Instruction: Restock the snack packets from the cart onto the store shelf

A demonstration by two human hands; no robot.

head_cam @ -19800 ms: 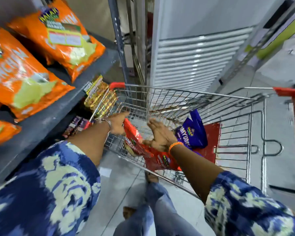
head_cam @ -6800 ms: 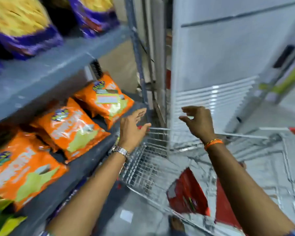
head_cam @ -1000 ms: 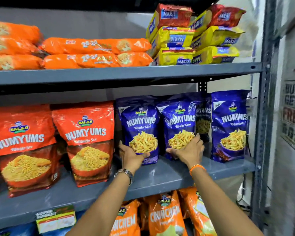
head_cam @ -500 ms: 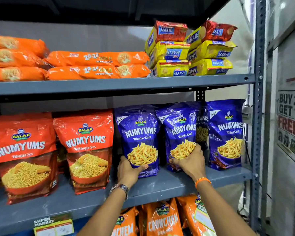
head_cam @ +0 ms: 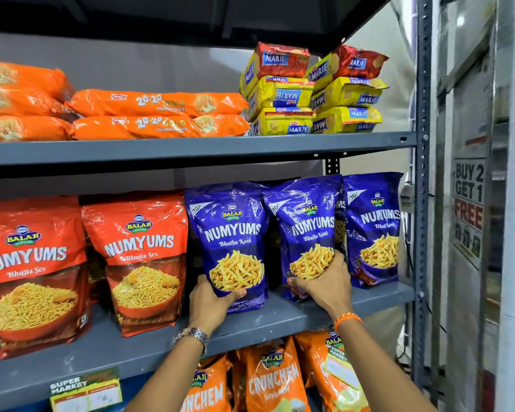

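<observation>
Lower shelf: orange Crunchem packets stand below the forearms.
Left hand: clasps the lower left corner of a blue Numyums packet, thumb across its front.
Right hand: cups the base of a second blue packet, which tilts right.
Middle shelf: both held packets rest on it; a third blue packet stands right, red Numyums packets left.
Top shelf: orange cookie packs, stacked Marie packs.

Yellow Marie biscuit packs stacked top right — a "Buy 2 Get 1 Free" sign beside the rack.
</observation>
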